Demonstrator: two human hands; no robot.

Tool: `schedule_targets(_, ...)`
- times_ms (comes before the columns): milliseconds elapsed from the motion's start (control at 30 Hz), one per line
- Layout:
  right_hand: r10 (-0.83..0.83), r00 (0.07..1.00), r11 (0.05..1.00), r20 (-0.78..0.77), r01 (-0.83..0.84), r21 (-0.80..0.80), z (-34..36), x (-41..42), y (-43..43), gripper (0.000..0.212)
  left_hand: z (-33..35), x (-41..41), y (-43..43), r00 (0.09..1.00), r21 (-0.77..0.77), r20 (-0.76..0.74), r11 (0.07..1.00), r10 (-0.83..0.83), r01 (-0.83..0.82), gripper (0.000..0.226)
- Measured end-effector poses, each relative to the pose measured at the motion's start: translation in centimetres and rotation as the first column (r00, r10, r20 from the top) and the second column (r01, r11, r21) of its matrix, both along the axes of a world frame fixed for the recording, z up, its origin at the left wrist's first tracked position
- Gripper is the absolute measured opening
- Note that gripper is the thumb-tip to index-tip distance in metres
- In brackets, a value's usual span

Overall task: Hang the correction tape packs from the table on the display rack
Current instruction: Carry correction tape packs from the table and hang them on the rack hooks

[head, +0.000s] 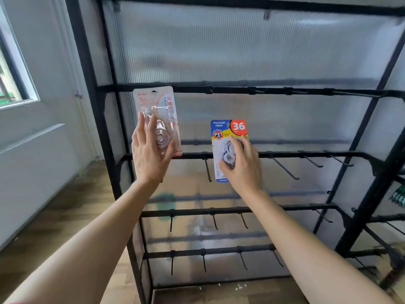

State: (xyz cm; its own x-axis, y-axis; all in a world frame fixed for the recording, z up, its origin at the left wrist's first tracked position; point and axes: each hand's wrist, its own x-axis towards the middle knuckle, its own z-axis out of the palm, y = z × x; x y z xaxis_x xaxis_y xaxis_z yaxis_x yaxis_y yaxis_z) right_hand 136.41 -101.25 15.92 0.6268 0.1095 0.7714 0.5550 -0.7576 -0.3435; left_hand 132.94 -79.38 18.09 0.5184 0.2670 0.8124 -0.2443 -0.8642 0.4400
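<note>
Half-hiding pink pack [153, 102], left hand [149, 154], blue pack [228, 130] behind right hand [243, 165]

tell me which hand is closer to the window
Left. The left hand holds the pink pack by the left edge of the rack, on the window side. The right hand holds the blue pack farther right, toward the middle.

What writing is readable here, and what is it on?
"JINUO": blue pack, top.
"36": its red corner.
"SUPER VALUE" and "PET": its round badge.
"CORRECT", cut off: its bottom edge.
"36", faint: pink pack; its other print is too blurred to read.
</note>
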Motion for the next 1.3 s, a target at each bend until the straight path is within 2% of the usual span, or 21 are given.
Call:
schedule_targets(200, 0.070, 0.996, 0.996, 0.060, -0.074, 0.050, 0.6, 2.1, 0.7, 0.060, 0.4, 1.2, 0.2, 1.000, 0.052, -0.004, 0.999, 0.016, -0.016, 0.073)
schedule_targets(367, 0.095, 0.993, 0.993, 0.073, -0.100, 0.059, 0.7, 3.5, 0.8, 0.061, -0.3, 2.3, 0.0, 0.996, 0.027, -0.053, 0.997, 0.070, -0.069, 0.074)
schedule_targets(467, 0.097, 0.992, 0.993, 0.079, -0.102, 0.059, 1.0, 4.1, 0.5, 0.062, 0.5, 3.5, -0.4, 0.990, 0.005, -0.119, 0.997, 0.077, -0.077, 0.072)
schedule_targets(667, 0.096, 0.991, 0.994, 0.090, -0.100, 0.033, 1.2, 5.4, 0.8, 0.063, 2.0, 7.0, -0.1, 0.968, 0.060, -0.212, 0.990, 0.134, -0.124, 0.067)
schedule_targets(867, 0.066, 0.993, 0.997, 0.094, -0.070, 0.043, 1.5, 7.4, 2.2, 0.063, 2.9, 11.6, 1.8, 0.934, 0.079, -0.333, 0.991, 0.126, -0.106, 0.072)
schedule_targets(1133, -0.002, 0.995, 0.998, 0.102, -0.005, 0.068, 1.9, 9.8, 3.9, 0.064, 2.5, 15.0, 2.8, 0.934, 0.043, -0.351, 0.998, 0.064, -0.052, 0.067)
schedule_targets(1300, -0.018, 0.996, 0.996, 0.089, 0.010, 0.088, 1.4, 10.0, 4.1, 0.063, 1.6, 15.2, 2.9, 0.943, 0.062, -0.326, 0.997, 0.071, -0.054, 0.083)
